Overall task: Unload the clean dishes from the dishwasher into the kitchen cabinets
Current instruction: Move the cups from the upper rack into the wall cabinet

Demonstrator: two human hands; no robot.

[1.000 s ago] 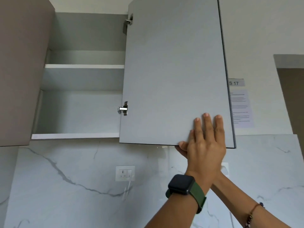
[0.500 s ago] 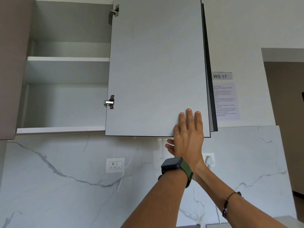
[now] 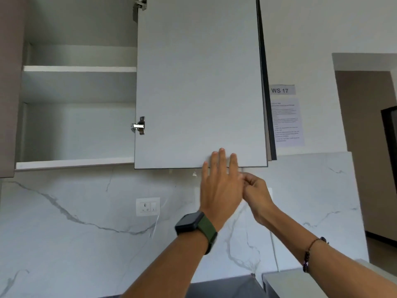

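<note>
The wall cabinet (image 3: 75, 163) stands open, and its two shelves hold nothing. Its pale grey door (image 3: 199, 82) is swung out toward me. My left hand (image 3: 219, 186), with a watch on the wrist, has straight fingers whose tips lie over the door's lower edge. My right hand (image 3: 256, 194), with a bead bracelet on the wrist, sits just below that edge and right of my left hand. Its fingers are curled and hold nothing. No dishes or dishwasher are in view.
A brown cabinet door (image 3: 8, 82) stands at the far left. A wall socket (image 3: 147, 206) sits on the marble backsplash (image 3: 64, 244). A paper notice (image 3: 286, 121) marked WS 17 hangs right of the door. A grey counter corner (image 3: 300, 282) shows at the bottom right, with a doorway (image 3: 369, 147) beyond.
My right hand has let go of the door's bottom edge and come out to the right below it. My left hand has slid lower on the door. The view has shifted right.
</note>
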